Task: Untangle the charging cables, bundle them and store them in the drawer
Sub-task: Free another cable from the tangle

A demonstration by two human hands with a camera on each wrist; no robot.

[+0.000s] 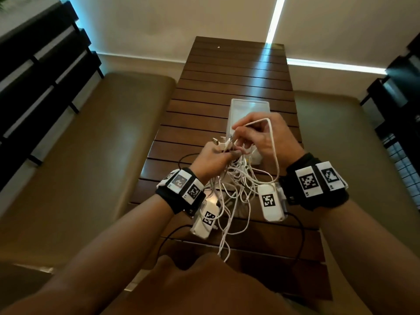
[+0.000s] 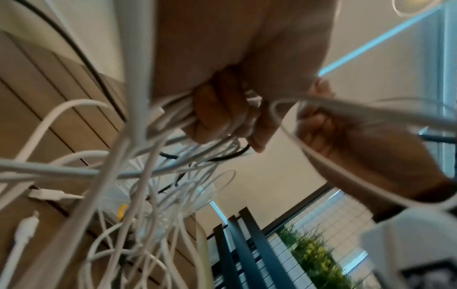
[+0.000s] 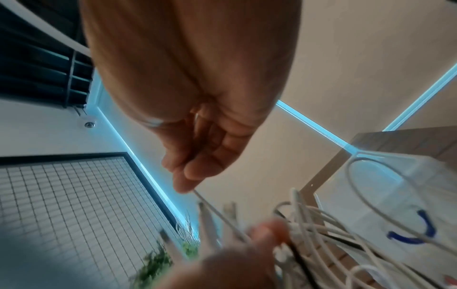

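Observation:
A tangle of white charging cables (image 1: 236,187) hangs over the dark slatted table (image 1: 227,87). My left hand (image 1: 213,155) grips a clump of them near their plug ends (image 1: 218,142); its curled fingers (image 2: 217,117) wrap the strands. My right hand (image 1: 261,135) pinches one white cable (image 1: 270,137) that loops over its back and drops into the tangle. In the right wrist view its fingertips (image 3: 183,183) hold that thin strand (image 3: 217,213). A translucent white drawer unit (image 1: 247,108) stands on the table just behind both hands; its blue handle (image 3: 410,232) shows up close.
Loose plug ends (image 2: 52,194) and cable loops trail on the table toward its near edge. A black cable (image 1: 297,242) runs from the right wrist device. Cushioned benches (image 1: 102,133) flank the table. Dark railings (image 1: 41,64) stand far left and right.

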